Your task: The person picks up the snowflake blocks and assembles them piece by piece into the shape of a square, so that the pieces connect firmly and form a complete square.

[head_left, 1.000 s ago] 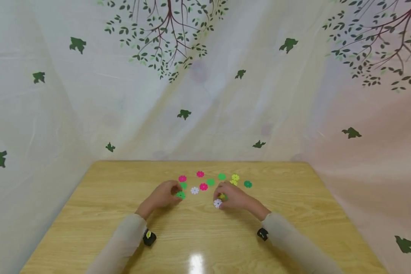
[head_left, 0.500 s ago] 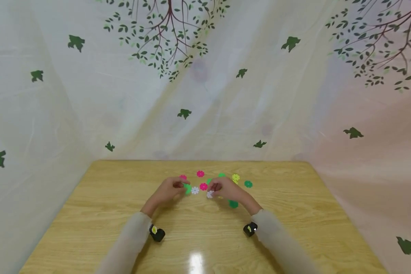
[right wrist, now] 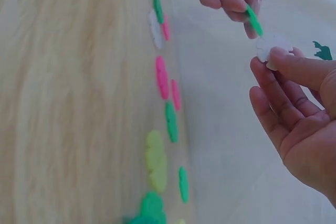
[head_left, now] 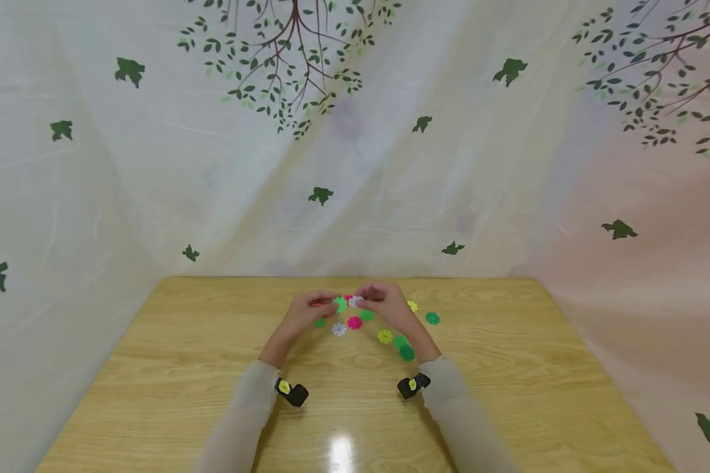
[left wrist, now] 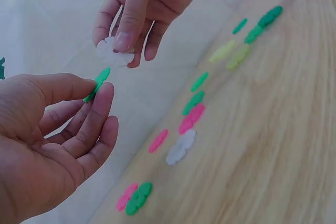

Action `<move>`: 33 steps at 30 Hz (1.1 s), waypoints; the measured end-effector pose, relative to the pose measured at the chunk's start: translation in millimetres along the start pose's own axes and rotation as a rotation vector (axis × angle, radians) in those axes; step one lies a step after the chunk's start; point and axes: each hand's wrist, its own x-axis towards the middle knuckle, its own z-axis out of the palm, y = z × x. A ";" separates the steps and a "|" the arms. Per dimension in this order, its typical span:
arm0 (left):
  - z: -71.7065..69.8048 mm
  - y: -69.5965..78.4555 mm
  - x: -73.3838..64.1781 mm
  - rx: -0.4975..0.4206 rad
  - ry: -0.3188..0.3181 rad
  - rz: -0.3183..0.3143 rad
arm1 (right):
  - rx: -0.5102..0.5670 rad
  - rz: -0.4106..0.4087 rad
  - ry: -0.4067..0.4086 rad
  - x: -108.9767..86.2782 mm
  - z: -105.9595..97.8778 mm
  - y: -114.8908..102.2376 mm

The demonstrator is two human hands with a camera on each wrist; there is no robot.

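Closer together now: left hand (head_left: 301,314) pinched on green flower (left wrist: 103,77), right hand (head_left: 392,307) pinched on white flower (left wrist: 111,54)

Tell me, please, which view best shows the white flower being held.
Left wrist: the held white flower appears large, mostly uncovered. Right wrist shows it partly covered by the right hand; head shows it small.

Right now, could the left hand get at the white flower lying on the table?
Probably yes: nothing covers the white flower on the table, and the left hand seems close enough. But it is pinching a green flower, so it would likely need to put that down first.
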 end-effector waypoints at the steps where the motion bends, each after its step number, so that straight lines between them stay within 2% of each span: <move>1: 0.8 1.8 1.2 -0.031 0.005 -0.007 | 0.011 -0.009 0.019 1.0 0.4 -2.1; 6: 5.7 8.6 5.8 -0.159 0.030 -0.009 | 0.041 -0.063 0.106 3.6 0.7 -5.5; 9: 9.4 11.2 7.8 -0.214 0.038 0.000 | 0.068 -0.068 0.147 3.0 -0.9 -4.6; 16: 15.5 15.9 11.1 -0.264 0.054 -0.016 | 0.157 -0.057 0.196 3.5 -2.9 -6.7; 23: 21.7 17.8 12.2 -0.332 0.065 -0.001 | 0.227 -0.094 0.279 -2.4 1.3 -32.2; 30: 29.6 17.6 8.7 -0.426 0.102 0.007 | 0.267 -0.099 0.340 -2.4 6.9 -28.7; 33: 31.8 18.7 6.9 -0.457 0.110 0.012 | 0.290 -0.115 0.372 2.2 9.9 -15.7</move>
